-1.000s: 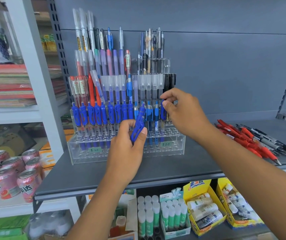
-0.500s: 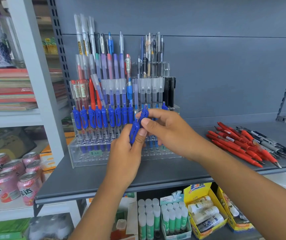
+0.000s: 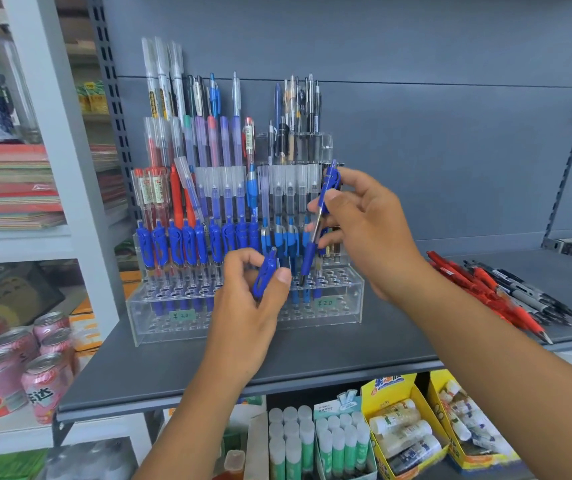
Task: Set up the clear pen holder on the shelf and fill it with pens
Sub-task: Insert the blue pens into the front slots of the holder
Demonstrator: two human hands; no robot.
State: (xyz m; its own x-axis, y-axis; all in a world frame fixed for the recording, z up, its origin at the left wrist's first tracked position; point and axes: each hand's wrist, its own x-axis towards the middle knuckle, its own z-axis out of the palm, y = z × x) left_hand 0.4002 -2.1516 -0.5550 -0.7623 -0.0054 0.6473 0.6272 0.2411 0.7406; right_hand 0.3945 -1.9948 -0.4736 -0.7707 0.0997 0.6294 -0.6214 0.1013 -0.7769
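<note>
Head view: right hand point(image 3: 364, 230) grip pinches 1 blue pen point(image 3: 315, 233), pulled from left hand's point(image 3: 246, 306) clutched stock point(image 3: 265, 275); I expect slotting next.

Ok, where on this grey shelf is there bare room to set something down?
The grey metal shelf is bare along its front edge before the clear tiered pen holder, and between it and the loose red and black pens, under the right hand. Crowded: the holder's left rows, and its front middle, where the left hand grips a blue pen.
</note>
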